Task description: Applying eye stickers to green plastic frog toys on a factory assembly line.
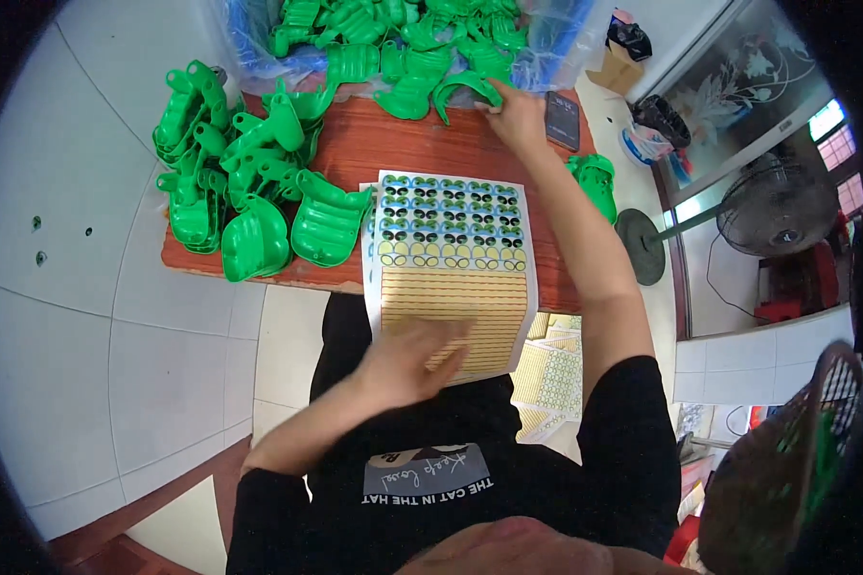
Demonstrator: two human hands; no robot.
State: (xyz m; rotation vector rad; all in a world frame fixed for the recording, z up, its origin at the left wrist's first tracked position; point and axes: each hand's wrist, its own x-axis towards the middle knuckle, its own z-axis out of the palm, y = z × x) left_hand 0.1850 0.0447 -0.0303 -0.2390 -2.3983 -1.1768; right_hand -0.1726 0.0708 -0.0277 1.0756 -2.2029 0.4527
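My right hand (pixel 520 117) reaches to the far side of the wooden table, its fingers closed on the end of a curved green plastic piece (pixel 468 88). Over the lower part of a sticker sheet (pixel 451 287) is my left hand (pixel 403 362), somewhat blurred, with thumb and fingers stretched apart and nothing visible between them. The sheet has rows of green and black eye-like prints, yellow ovals and narrow yellow strips. It lies on another sheet and overhangs the table's near edge. Beside it on the left sits a ribbed green plastic part (pixel 328 222).
A pile of green parts (pixel 259 144) covers the left of the wooden table (pixel 393 139). Behind stands a blue, plastic-lined bin (pixel 556 38) of similar parts. A phone (pixel 562 120) and more green parts (pixel 596 187) lie right. Sheets (pixel 551 374) lie below; a fan (pixel 777 211) stands right.
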